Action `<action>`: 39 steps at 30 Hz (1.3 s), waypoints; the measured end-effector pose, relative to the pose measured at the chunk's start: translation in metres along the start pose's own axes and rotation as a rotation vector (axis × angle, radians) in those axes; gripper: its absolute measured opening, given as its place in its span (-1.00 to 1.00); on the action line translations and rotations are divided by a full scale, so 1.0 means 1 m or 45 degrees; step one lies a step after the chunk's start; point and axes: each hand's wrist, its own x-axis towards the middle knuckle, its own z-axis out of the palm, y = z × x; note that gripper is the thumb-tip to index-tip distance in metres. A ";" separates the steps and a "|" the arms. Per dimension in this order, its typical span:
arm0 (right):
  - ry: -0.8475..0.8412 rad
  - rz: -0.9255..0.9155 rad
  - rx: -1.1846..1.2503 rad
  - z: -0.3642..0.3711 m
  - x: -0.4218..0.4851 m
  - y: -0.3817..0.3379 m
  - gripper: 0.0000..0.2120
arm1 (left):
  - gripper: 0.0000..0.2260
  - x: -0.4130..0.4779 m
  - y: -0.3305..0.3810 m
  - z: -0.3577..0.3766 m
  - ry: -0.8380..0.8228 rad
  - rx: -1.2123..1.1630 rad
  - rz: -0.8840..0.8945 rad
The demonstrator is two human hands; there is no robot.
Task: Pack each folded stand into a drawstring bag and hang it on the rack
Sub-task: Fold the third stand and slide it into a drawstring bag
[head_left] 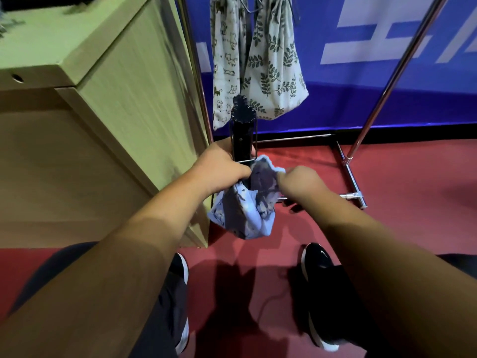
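A black folded stand (242,130) stands upright with its lower end inside a light blue patterned drawstring bag (242,215). My left hand (222,166) grips the stand and the bag's left rim. My right hand (299,182) pinches the bag's right rim and holds the mouth apart. Most of the stand sticks out above the bag. Behind them, a cat-print bag (227,60) and a leaf-print bag (276,65) hang from the metal rack (387,81).
A light wooden table (108,81) stands close on the left. The rack's base bars (351,177) lie on the red floor at the right. A blue banner wall (361,73) is behind. My two dark shoes (320,293) are below.
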 end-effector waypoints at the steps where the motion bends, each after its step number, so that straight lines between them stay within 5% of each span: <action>1: 0.021 -0.065 0.065 0.000 0.003 -0.004 -0.64 | -0.64 0.001 -0.001 0.000 -0.011 0.036 -0.026; 6: -0.037 -0.149 0.646 -0.006 -0.003 -0.033 -0.73 | -0.62 0.005 -0.013 0.002 -0.006 0.163 -0.139; 10: -0.157 -0.197 0.706 -0.007 -0.009 -0.038 -0.78 | -0.66 0.006 -0.009 0.001 0.015 0.186 -0.128; 14: -0.206 -0.207 0.749 -0.005 -0.007 -0.034 -0.75 | -0.68 0.014 -0.021 -0.003 -0.066 0.533 -0.042; 25: -0.003 -0.128 0.695 -0.009 0.008 -0.019 -0.74 | -0.85 0.009 -0.030 -0.019 -0.284 1.062 -0.046; 30: 0.023 -0.023 0.698 -0.010 0.007 -0.017 -0.83 | -0.87 0.011 -0.024 -0.024 -0.132 0.938 -0.151; 39: -0.154 -0.048 0.825 -0.010 0.004 -0.024 -0.95 | -0.64 0.022 -0.026 -0.036 -0.037 0.197 -0.459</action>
